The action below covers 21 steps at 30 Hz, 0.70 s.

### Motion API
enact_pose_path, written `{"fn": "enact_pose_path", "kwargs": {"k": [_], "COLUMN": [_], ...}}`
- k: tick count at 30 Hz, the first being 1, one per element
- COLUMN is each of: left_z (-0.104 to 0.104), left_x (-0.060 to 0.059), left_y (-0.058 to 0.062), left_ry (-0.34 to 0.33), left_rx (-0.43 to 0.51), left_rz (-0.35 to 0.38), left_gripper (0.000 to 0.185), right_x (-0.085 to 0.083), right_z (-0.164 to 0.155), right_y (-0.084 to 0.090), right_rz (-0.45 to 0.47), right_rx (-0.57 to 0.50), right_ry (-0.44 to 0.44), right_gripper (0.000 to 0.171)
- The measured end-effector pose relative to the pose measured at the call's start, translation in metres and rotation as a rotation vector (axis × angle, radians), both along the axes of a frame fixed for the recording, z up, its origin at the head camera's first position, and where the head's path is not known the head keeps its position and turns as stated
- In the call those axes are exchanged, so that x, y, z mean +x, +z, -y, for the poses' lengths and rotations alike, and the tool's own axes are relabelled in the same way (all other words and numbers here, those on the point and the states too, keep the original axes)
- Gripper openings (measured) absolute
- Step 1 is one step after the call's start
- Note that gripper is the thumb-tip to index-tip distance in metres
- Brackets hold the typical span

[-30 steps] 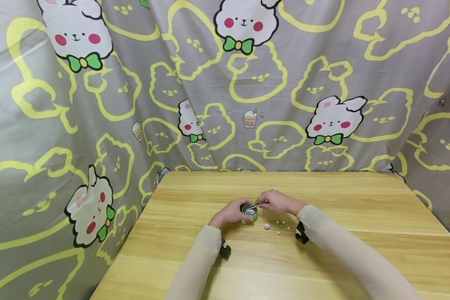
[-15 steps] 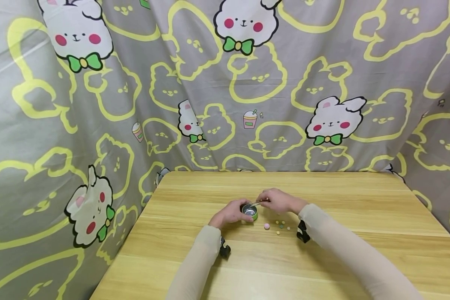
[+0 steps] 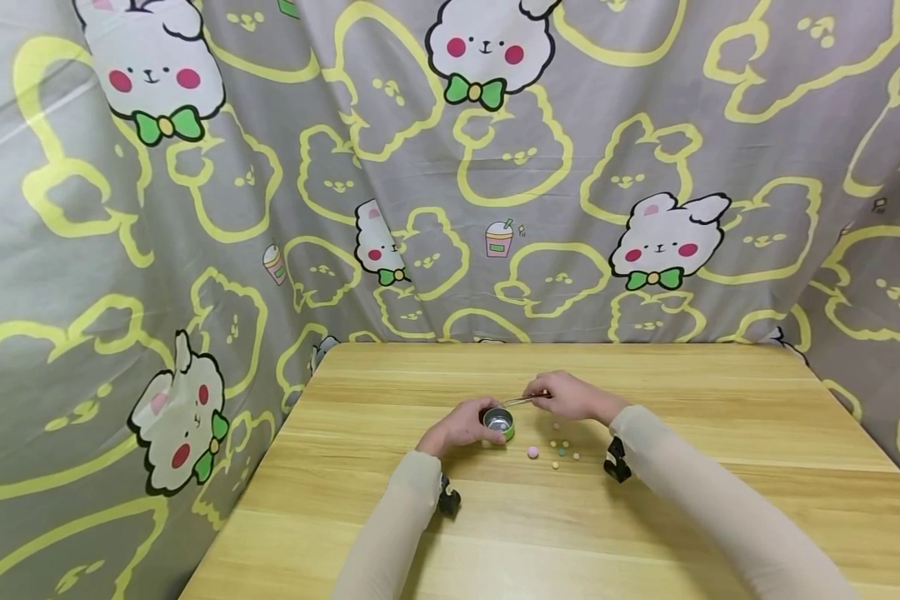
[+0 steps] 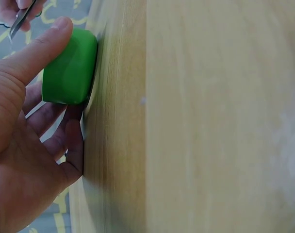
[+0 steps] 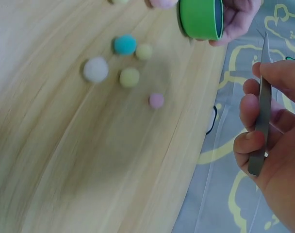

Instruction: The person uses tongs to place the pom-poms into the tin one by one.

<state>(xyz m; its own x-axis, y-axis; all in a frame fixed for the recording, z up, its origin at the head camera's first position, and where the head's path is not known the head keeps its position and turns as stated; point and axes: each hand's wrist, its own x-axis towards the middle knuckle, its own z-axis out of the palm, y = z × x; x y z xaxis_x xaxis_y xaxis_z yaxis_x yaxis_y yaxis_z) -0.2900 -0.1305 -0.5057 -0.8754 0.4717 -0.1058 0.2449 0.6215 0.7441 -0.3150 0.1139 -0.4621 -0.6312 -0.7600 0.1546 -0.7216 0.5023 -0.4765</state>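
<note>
My left hand [image 3: 465, 423] grips a small round green tin [image 4: 70, 68] on the table, thumb on the near side and fingers around the back. The tin's open top faces up in the head view and shows a silvery inside. My right hand [image 3: 570, 396] holds metal tweezers [image 5: 260, 121] between thumb and fingers. Their narrow tips [image 5: 265, 41] point left, just above the tin's far rim in the head view, with nothing visible between them. Small pom-poms lie right of the tin: teal [image 5: 124, 44], white [image 5: 96, 70], pale yellow [image 5: 129, 77] and small pink [image 5: 156, 100].
A larger pink pom-pom [image 3: 532, 452] lies nearest the tin, with a pale yellow one [image 3: 556, 466] nearer to me. The wooden table [image 3: 390, 533] ends at a patterned grey curtain [image 3: 450, 183] behind and on both sides.
My right hand has drawn back to the right and a little away, lifting the tweezers out of the tin. A small pink pom-pom shows where the hand was. The left hand stays on the tin.
</note>
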Motion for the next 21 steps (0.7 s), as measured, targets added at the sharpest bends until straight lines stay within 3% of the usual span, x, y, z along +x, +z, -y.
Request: {"fn": "enact_pose_path", "kwargs": {"k": [21], "left_z": [0.001], "left_x": [0.001], "left_y": [-0.001], "left_ry": [0.003], "left_rx": [0.000], "left_rz": [0.012], "left_gripper": [0.051], "right_x": [0.002], "right_z": [-0.052], "right_y": [-0.014], "right_rz": [-0.028], "right_rx": [0.018], "right_ry": [-0.052], "right_gripper": [0.015]}}
